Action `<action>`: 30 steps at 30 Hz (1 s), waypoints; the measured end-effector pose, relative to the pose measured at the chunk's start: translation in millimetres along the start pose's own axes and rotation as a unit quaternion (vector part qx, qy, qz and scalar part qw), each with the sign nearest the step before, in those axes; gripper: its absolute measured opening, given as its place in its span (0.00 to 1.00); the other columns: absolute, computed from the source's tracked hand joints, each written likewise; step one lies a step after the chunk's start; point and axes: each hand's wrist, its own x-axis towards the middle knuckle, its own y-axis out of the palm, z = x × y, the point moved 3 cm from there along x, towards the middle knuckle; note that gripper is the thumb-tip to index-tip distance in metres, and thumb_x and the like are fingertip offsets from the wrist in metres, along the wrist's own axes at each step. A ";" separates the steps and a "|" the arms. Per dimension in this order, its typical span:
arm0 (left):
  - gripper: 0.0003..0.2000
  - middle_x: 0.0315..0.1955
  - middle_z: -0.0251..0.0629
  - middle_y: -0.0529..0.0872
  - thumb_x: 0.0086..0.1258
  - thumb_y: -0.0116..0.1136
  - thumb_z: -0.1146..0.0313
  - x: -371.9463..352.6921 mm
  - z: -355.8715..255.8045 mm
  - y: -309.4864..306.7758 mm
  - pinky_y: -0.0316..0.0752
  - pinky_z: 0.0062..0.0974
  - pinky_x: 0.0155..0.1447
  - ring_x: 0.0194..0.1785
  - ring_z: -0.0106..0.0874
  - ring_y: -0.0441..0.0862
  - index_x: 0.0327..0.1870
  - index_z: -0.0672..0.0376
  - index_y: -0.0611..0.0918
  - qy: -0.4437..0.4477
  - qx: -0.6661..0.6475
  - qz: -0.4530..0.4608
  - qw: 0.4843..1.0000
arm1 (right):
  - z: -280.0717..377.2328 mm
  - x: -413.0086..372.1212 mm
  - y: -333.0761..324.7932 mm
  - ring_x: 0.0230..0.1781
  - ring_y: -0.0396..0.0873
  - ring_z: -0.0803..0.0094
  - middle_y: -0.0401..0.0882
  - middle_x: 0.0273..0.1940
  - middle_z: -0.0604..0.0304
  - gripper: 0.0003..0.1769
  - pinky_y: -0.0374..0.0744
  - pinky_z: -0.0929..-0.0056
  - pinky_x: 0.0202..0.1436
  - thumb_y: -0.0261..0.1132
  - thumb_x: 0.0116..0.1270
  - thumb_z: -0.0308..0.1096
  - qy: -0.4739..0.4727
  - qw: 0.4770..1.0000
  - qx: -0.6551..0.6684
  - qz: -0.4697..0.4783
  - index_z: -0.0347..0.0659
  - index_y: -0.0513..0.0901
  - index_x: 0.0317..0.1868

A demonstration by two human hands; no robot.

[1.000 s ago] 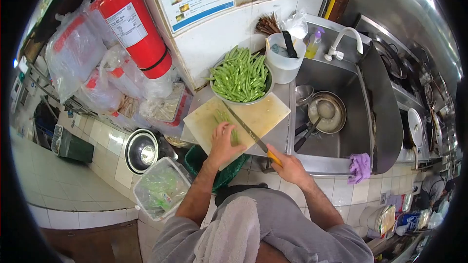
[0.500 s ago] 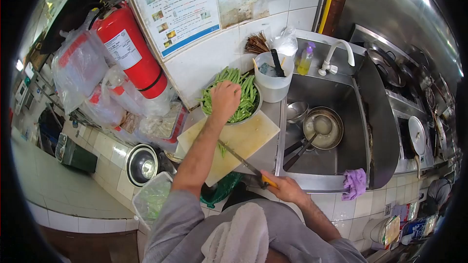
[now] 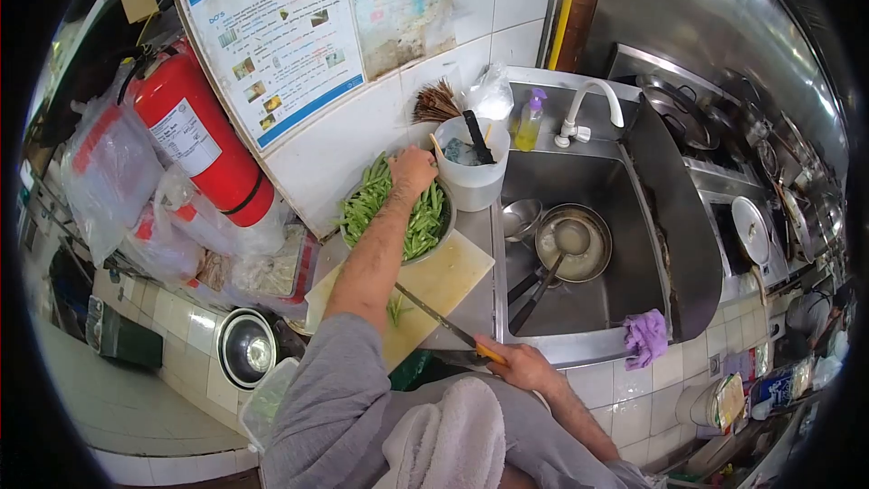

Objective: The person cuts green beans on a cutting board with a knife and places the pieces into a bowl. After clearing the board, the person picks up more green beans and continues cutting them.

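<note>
From where I stand: two hands, one knife, one board, one bowl, beans too many to count. Right hand (image 3: 520,367) clamped on the knife (image 3: 436,314), orange handle, long metal blade over the board (image 3: 453,276), flat and pale. Left hand (image 3: 413,172) at the slim green beans (image 3: 424,228), heaped in the round bowl (image 3: 448,222); can't tell its grip.

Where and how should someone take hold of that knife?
Probably by the knife's orange handle, coming from the near right side, where the right hand grips it. The long, thin blade slants away to the left over the cutting board, so that end is likely best avoided.
</note>
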 end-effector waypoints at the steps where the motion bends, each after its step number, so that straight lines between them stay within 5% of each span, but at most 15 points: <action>1: 0.11 0.52 0.37 0.80 0.57 0.65 0.61 -2.5 2.5 -2.8 0.61 0.51 0.66 0.60 0.39 0.74 0.41 0.46 0.87 -0.005 -0.048 -0.038 0.998 | -0.5 0.2 0.8 0.47 0.82 0.51 0.81 0.53 0.53 0.37 0.79 0.57 0.54 0.62 0.67 0.37 -0.015 1.000 -0.001 -0.009 0.69 0.57 0.73; 5: 0.14 0.38 0.36 0.85 0.54 0.67 0.60 0.4 15.6 -6.4 0.75 0.39 0.51 0.43 0.37 0.83 0.41 0.54 0.86 0.041 -0.144 -0.135 0.979 | 4.2 1.7 -0.8 0.47 0.82 0.51 0.82 0.52 0.53 0.37 0.79 0.58 0.54 0.62 0.67 0.37 -0.038 0.999 -0.007 -0.008 0.69 0.57 0.73; 7: 0.16 0.33 0.39 0.87 0.57 0.67 0.62 -7.3 15.6 -27.8 0.78 0.28 0.44 0.37 0.32 0.84 0.43 0.60 0.85 0.063 -0.310 -0.146 0.937 | 5.4 2.1 -0.9 0.47 0.82 0.52 0.82 0.53 0.52 0.37 0.79 0.58 0.53 0.63 0.67 0.38 -0.044 0.999 -0.012 0.004 0.69 0.57 0.73; 17: 0.18 0.36 0.35 0.85 0.67 0.62 0.69 -105.9 51.7 -133.2 0.75 0.18 0.39 0.35 0.21 0.79 0.56 0.65 0.79 0.041 -0.517 -0.310 0.797 | 29.8 23.7 14.1 0.47 0.82 0.50 0.81 0.50 0.46 0.38 0.78 0.58 0.54 0.63 0.67 0.37 -0.131 0.988 0.011 0.077 0.69 0.56 0.73; 18: 0.19 0.35 0.35 0.85 0.68 0.62 0.70 -126.9 57.3 -134.7 0.75 0.18 0.39 0.35 0.20 0.79 0.58 0.65 0.78 0.013 -0.521 -0.318 0.792 | 44.4 26.0 6.8 0.47 0.82 0.53 0.81 0.51 0.46 0.38 0.79 0.60 0.55 0.62 0.66 0.37 -0.047 0.990 0.028 0.129 0.67 0.57 0.74; 19: 0.19 0.34 0.34 0.84 0.68 0.60 0.72 -149.6 62.8 -132.1 0.75 0.18 0.39 0.33 0.20 0.78 0.59 0.64 0.76 -0.018 -0.505 -0.320 0.802 | 50.4 26.2 5.9 0.46 0.83 0.56 0.80 0.52 0.45 0.38 0.79 0.62 0.56 0.62 0.66 0.37 0.038 0.982 0.043 0.181 0.65 0.57 0.74; 23: 0.18 0.34 0.36 0.84 0.67 0.61 0.73 -216.8 130.0 -60.8 0.76 0.20 0.38 0.34 0.21 0.79 0.57 0.65 0.76 -0.100 -0.537 -0.310 0.778 | 22.1 50.9 31.3 0.52 0.79 0.45 0.78 0.52 0.37 0.38 0.76 0.59 0.59 0.62 0.66 0.35 -0.039 0.987 0.088 0.128 0.58 0.56 0.74; 25: 0.14 0.33 0.36 0.84 0.68 0.58 0.74 -243.5 156.9 -15.0 0.75 0.19 0.37 0.34 0.21 0.79 0.54 0.65 0.77 -0.138 -0.496 -0.280 0.810 | 8.7 58.8 34.8 0.54 0.77 0.44 0.77 0.54 0.37 0.37 0.75 0.59 0.60 0.61 0.66 0.34 -0.133 0.987 0.086 0.010 0.54 0.57 0.74; 30: 0.12 0.34 0.39 0.86 0.68 0.56 0.75 -261.5 168.6 52.9 0.76 0.26 0.39 0.34 0.30 0.82 0.52 0.62 0.78 -0.182 -0.432 -0.287 0.835 | 36.2 45.5 25.0 0.56 0.78 0.51 0.79 0.54 0.40 0.37 0.71 0.63 0.63 0.63 0.66 0.33 -0.050 0.996 0.075 0.028 0.57 0.59 0.74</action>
